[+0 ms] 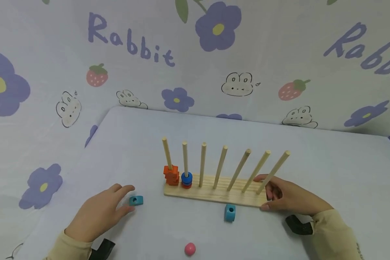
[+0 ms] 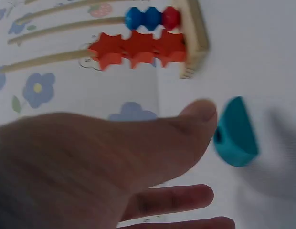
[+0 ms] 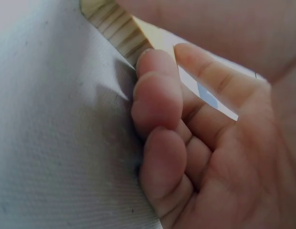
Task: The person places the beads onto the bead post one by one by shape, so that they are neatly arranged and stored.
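In the head view, my left hand (image 1: 100, 209) reaches in from the left, thumb and fingers spread at a teal half-round bead (image 1: 140, 203) with a hole. In the left wrist view the thumb tip is right at this bead (image 2: 241, 133), and the other fingers stand apart from it. My right hand (image 1: 292, 196) grips the right end of a wooden peg board (image 1: 195, 195), thumb at the front corner and index finger behind. Three orange star beads (image 1: 172, 176) are stacked on its leftmost peg. On the second peg, two blue beads (image 1: 186, 177) sit above a red bead (image 1: 186, 186).
Another teal bead (image 1: 230, 215) lies in front of the board, right of its middle. A pink ball (image 1: 190, 249) is nearer the front edge. The other upright pegs (image 1: 219, 168) are bare. A printed rabbit-and-flower cloth (image 1: 143, 79) hangs behind the white table (image 1: 182, 122).
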`<state>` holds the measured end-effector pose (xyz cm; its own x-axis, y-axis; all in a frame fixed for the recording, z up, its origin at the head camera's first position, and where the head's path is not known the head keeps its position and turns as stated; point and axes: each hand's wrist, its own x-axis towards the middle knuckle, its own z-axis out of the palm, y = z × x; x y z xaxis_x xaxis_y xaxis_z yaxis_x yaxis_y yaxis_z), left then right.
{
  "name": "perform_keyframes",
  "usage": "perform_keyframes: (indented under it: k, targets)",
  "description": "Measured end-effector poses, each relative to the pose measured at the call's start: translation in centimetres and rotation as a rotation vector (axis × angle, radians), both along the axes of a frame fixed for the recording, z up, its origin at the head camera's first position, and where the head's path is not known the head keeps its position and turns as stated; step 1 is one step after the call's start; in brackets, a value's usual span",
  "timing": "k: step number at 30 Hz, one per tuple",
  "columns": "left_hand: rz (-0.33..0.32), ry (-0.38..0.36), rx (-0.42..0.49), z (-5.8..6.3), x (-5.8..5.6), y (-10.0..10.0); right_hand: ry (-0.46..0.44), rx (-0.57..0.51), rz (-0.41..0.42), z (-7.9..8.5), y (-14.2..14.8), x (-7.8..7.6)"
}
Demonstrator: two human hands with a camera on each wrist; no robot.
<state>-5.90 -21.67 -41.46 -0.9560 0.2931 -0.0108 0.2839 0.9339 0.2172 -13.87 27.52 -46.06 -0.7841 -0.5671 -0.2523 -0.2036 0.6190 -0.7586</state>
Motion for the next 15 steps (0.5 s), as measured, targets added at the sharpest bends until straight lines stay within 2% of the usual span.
perform_keyframes:
  k: [2, 4, 10, 15]
  targets:
    - [0.009, -0.072, 0.019, -1.0, -0.2, -0.3, -0.003, 0.001, -0.008, 0.0, -0.1, -0.1]
    - [0.007, -0.089, 0.035, -1.8, -0.4, -0.3, -0.007, 0.003, -0.016, 0.0, -0.1, -0.1]
    - [-0.050, 0.023, 0.110, -3.4, -0.7, 0.0, -0.023, 0.004, -0.021, 0.0, 0.0, -0.1]
    - [-0.085, 0.045, 0.159, -3.8, -0.9, 0.3, -0.013, -0.001, -0.015, -0.1, 0.2, -0.1]
